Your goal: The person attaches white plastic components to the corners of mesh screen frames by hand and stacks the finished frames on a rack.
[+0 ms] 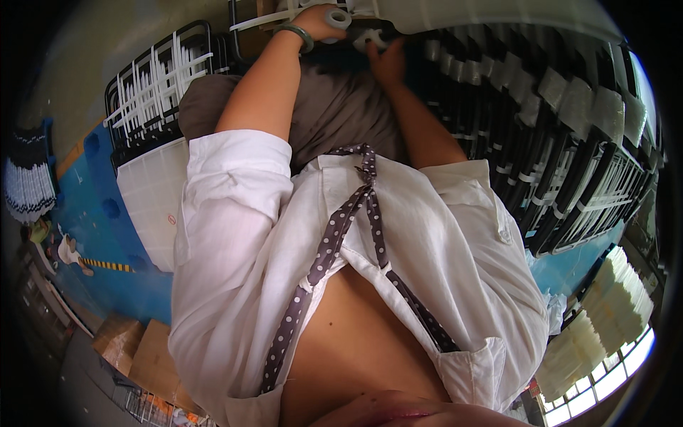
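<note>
My left hand (pixel 315 22), with a bangle at its wrist, grips a roll of clear tape (pixel 344 19) at the top of the view. Just right of it, my right hand (pixel 388 61) has its fingertips on a crumpled piece of clear plastic (pixel 368 38), which lies against a dark frame part (pixel 381 25). The far side of both hands' work is cut off or in shadow. A pale panel (pixel 480 13) extends to the right above my hands.
Stacked black frames with white straps (pixel 165 74) stand at left, beside a white panel (pixel 147 197). Many black frames with clear-wrapped ends (pixel 565 96) line the right. Cardboard boxes (pixel 160 357) are behind at lower left. Another person (pixel 69 251) is far left.
</note>
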Available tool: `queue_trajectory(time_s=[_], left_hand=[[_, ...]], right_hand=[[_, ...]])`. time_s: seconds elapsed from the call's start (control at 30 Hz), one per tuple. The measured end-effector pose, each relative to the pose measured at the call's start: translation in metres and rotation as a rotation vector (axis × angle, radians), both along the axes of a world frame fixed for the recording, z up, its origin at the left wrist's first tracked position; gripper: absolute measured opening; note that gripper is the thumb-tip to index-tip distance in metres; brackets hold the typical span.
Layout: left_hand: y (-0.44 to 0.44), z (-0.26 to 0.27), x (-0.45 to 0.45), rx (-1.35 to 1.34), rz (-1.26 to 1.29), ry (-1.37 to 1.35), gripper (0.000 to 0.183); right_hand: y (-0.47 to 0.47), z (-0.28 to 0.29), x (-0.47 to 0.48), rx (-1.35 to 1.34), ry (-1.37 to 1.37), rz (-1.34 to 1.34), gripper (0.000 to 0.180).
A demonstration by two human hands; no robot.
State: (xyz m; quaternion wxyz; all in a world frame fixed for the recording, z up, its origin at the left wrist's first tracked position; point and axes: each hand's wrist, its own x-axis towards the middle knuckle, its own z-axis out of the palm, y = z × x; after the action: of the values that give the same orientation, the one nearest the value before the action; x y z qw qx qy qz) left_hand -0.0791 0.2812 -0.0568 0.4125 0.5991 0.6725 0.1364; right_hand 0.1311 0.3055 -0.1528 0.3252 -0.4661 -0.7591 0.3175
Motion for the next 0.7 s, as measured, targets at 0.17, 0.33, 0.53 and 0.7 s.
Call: queue_trajectory(time_s=[0.17,0.33,0.53,0.7], left_hand=[[-0.016,-0.005,0.001,-0.005,0.143,-0.358,0.047],[-0.008,0.003,0.032,-0.107,-0.061,-0.412,0.033],[-0.006,-0.003,0.042,-0.034,-0.097,-0.323,0.032],[-0.007,0.000,0.042,-0.088,-0.112,-0.393,0.037]], right_hand=[[0.000,0.003,-0.001,-0.043,-0.025,0.017,0.064],[-0.004,-0.001,-0.004,-0.116,-0.084,0.044,0.061],[0.021,-0.034,0.015,-0.023,0.101,0.300,0.056],[0.020,-0.034,0.021,-0.187,0.367,0.446,0.056]])
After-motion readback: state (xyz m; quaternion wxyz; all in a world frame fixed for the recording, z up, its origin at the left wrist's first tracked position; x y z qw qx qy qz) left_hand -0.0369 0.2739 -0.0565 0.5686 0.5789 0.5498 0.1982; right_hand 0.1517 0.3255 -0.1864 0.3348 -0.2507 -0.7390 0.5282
